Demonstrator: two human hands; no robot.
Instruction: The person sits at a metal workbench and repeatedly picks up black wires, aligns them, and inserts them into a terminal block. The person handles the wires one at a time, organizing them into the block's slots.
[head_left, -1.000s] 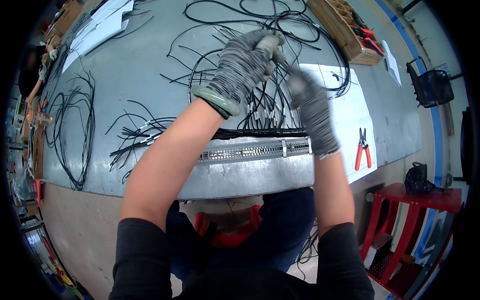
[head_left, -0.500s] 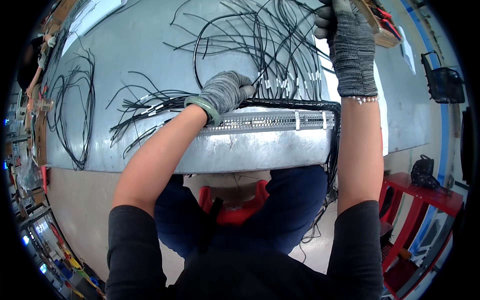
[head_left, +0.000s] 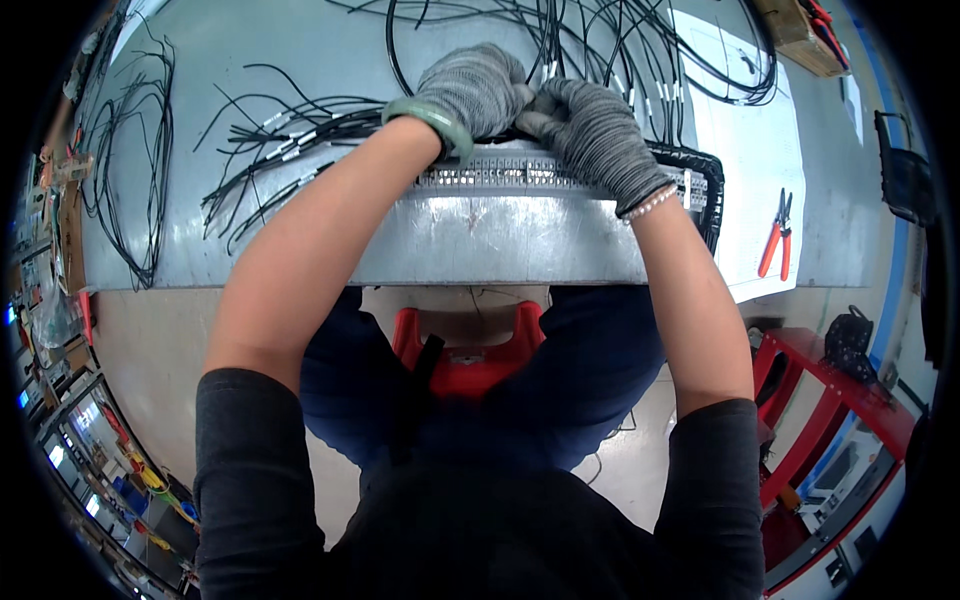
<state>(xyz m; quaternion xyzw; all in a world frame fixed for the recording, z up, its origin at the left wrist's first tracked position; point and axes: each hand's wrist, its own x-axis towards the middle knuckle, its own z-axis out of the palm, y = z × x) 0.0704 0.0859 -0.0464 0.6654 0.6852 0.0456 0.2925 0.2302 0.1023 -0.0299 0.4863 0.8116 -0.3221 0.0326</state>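
Because the black cable bundle (head_left: 714,185) runs across the upper middle of the frame, the gloved left hand (head_left: 475,92) and right hand (head_left: 590,130) meet over it there, hiding part of its length. Their fingers are bent with the tips close together, seemingly to handle one spot from two sides; whether they pinch a wire I cannot tell. Just below the bundle lies a grey slotted strip (head_left: 480,180), roughly parallel, perhaps serving as a straight guide. White-sleeved wires (head_left: 663,92) branch toward the top of the frame, spread probably so each can be told apart, while loose ends (head_left: 345,125) fan out at upper left. On the worktop (head_left: 500,240), at right, red-handled pliers (head_left: 780,228) lie on a paper sheet (head_left: 745,190), likely for easy reach; at upper right is a wooden box (head_left: 800,45).
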